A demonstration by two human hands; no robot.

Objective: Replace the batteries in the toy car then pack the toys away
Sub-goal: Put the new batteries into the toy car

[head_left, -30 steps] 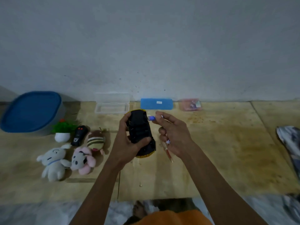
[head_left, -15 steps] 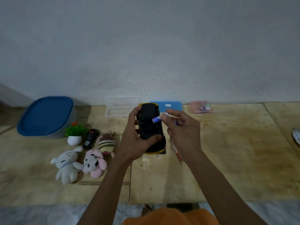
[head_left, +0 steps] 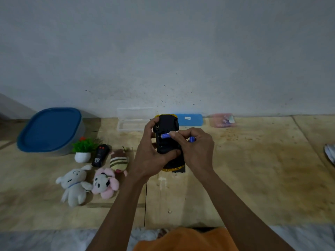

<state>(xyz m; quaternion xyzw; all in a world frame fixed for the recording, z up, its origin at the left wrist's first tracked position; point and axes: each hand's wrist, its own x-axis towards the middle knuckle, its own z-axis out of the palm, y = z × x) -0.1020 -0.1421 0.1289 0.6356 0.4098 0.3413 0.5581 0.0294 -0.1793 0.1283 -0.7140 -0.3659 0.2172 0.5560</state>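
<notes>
Both hands work at an upturned toy car (head_left: 167, 140), held above the plywood floor (head_left: 253, 169): the left hand (head_left: 151, 158) curls its grip round the black underside, thumb across the chassis, while the right hand (head_left: 196, 149) pinches a blue battery (head_left: 165, 136) against the car's open compartment. A second blue battery (head_left: 192, 139) shows between the right hand's curled fingers. To the left lie a white plush (head_left: 74, 185), a pink plush (head_left: 105, 183), a striped plush (head_left: 118, 161), a black remote (head_left: 100, 155) and a small potted plant (head_left: 83, 149). A blue-lidded container (head_left: 49, 129) sits further left. Along the wall (head_left: 163, 51) rest a clear box (head_left: 134, 120), a blue case (head_left: 190, 120) and a pink packet (head_left: 222, 120).
</notes>
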